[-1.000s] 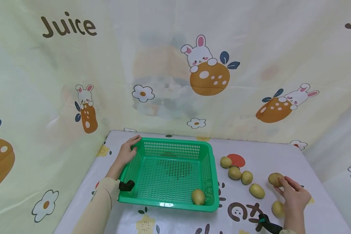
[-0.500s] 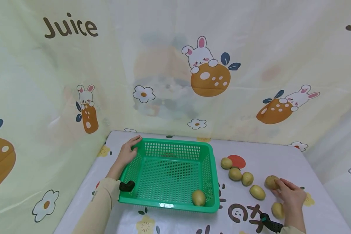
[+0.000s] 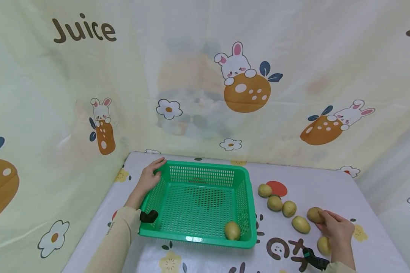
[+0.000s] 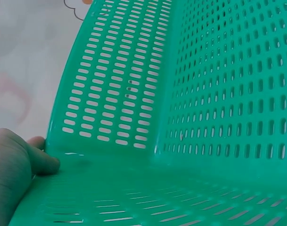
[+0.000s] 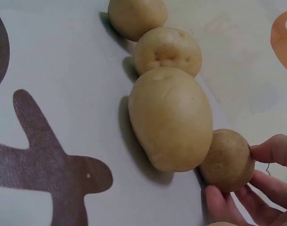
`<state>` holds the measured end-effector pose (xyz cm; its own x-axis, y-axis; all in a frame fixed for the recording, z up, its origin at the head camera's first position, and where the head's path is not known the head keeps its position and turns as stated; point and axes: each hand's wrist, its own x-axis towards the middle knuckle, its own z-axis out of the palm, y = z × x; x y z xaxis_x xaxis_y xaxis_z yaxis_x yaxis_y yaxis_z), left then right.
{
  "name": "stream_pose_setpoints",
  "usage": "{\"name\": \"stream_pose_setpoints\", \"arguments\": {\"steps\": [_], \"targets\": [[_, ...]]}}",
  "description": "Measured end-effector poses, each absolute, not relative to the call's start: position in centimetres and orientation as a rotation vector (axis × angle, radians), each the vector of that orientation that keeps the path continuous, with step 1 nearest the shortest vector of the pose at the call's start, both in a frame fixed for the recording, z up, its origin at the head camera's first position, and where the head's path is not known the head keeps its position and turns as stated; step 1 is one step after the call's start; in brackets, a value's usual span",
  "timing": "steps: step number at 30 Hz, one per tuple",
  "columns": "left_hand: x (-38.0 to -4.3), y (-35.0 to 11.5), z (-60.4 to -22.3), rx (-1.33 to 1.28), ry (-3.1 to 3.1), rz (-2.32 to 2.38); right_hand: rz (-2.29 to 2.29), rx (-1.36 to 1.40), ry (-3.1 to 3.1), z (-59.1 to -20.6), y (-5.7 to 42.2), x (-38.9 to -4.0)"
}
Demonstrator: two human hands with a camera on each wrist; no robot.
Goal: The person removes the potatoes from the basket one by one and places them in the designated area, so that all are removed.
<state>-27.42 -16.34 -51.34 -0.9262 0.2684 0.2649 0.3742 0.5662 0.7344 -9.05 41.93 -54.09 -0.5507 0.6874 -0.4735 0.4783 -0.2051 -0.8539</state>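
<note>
My left hand (image 3: pixel 149 178) holds the far left corner of a green plastic basket (image 3: pixel 198 240). In the left wrist view the thumb (image 4: pixel 46 163) lies over the inside of its rim and a fingertip shows beyond the edge. One potato (image 3: pixel 232 230) lies in the basket's near right corner. On the right, my right hand (image 3: pixel 338 226) pinches a brownish potato (image 5: pixel 226 161) between thumb and fingers. It is low over the cloth or on it; I cannot tell which. Just left of it lies a larger, yellower potato (image 3: pixel 301 224).
Several more potatoes lie between basket and right hand, among them one at the back (image 3: pixel 264 190). Another potato (image 3: pixel 324 245) sits partly hidden by the right wrist. A printed cloth (image 3: pixel 198 261) covers the table, and a patterned curtain (image 3: pixel 191 76) rises behind it.
My right hand has shifted left and slightly nearer with the brownish potato, closer to the row of potatoes. The left hand and the basket have stayed in place.
</note>
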Motion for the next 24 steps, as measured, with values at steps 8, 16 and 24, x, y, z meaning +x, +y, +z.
{"name": "stream_pose_setpoints", "arguments": {"steps": [8,16,24], "targets": [[-27.6,-16.4,-51.4,-0.552,-2.667,-1.296,1.849,-1.369,-1.933,-53.6,41.8,-8.6],[-27.6,-16.4,-51.4,-0.558,-2.664,-1.300,1.747,-1.345,-1.970,-52.7,41.6,-8.0],[-27.6,-16.3,-51.6,-0.552,-2.672,-1.302,1.860,-1.304,-1.897,-50.3,40.2,-8.7]]}}
